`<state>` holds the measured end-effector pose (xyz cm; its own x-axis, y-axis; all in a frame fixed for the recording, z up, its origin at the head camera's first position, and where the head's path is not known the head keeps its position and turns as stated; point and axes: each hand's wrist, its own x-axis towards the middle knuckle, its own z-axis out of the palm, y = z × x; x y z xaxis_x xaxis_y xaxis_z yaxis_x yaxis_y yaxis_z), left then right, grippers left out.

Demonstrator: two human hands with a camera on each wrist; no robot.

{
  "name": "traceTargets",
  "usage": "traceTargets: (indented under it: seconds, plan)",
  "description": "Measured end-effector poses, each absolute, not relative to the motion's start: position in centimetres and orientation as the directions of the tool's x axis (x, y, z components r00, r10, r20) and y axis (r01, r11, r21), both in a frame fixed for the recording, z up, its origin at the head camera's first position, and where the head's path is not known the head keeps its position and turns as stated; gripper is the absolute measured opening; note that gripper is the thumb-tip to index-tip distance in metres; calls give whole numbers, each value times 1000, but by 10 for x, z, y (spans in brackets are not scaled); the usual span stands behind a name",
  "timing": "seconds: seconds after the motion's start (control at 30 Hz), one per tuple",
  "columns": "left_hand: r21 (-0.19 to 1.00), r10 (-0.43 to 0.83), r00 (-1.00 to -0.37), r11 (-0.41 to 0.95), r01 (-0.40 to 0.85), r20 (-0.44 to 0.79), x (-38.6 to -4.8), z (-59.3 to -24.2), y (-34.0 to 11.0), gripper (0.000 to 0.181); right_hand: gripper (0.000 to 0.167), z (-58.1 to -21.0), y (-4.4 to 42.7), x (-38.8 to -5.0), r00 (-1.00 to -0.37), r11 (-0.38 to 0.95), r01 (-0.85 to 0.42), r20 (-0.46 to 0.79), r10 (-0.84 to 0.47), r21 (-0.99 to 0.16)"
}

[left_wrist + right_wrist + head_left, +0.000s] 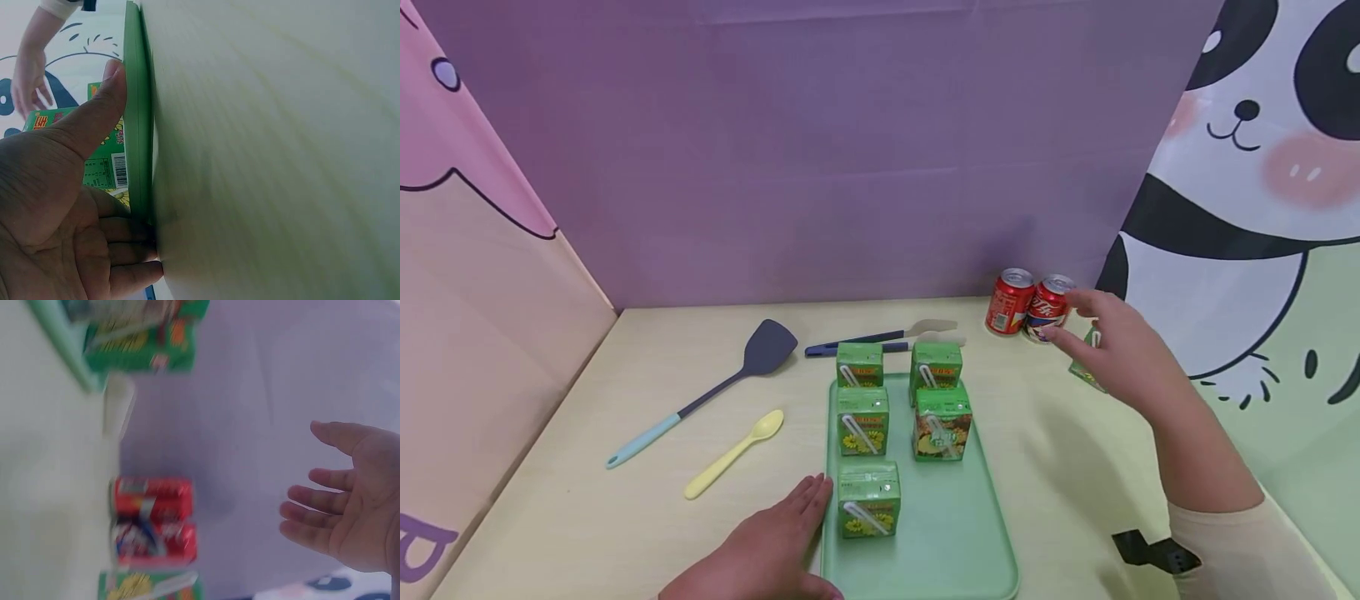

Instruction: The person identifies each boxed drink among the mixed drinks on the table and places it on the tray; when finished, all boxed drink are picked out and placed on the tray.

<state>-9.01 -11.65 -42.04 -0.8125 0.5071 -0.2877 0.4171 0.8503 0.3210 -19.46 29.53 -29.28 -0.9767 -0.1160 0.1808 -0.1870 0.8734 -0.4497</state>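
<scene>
Several green drink cartons with white straws stand on a light green tray [955,533]; the nearest carton [868,500] is at its front left. My left hand [767,542] touches the tray's left edge; in the left wrist view its thumb [103,103] lies at the rim and the fingers reach along the side. My right hand [1112,350] hovers at the back right with fingers spread, holding nothing. Beyond it are two red cans [1010,302], and another green carton [1086,358] is partly hidden behind the hand. The right wrist view shows the right palm [369,519] apart from everything.
Left of the tray lie a dark spatula [767,348] with a light blue handle and a yellow spoon [733,454]. Tongs [880,340] lie behind the tray. A purple cloth wall [850,167] closes the back, and a panda-print wall [1225,292] stands on the right.
</scene>
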Motion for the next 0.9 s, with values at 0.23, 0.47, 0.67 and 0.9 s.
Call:
traceTargets:
  seconds: [0.23, 0.47, 0.67, 0.9]
  plan:
    - [320, 509, -813, 849, 421, -282, -90, -420, -117, 124, 95, -317, 339, -222, -989, 911, -2, 134, 59, -413]
    - [317, 512, -814, 847, 426, -275, -89, -419, -116, 124, 102, -343, 375, -244, -988, 907, 90, 75, 132, -412]
    - [310, 515, -816, 846, 434, -264, -87, -418, -117, 123, 108, -364, 398, -255, -987, 876, 152, -24, 159, -457]
    - [311, 496, -809, 859, 406, -315, -90, -419, -116, 125, 108, -384, 412, -259, -989, 835, 142, -53, 135, -532]
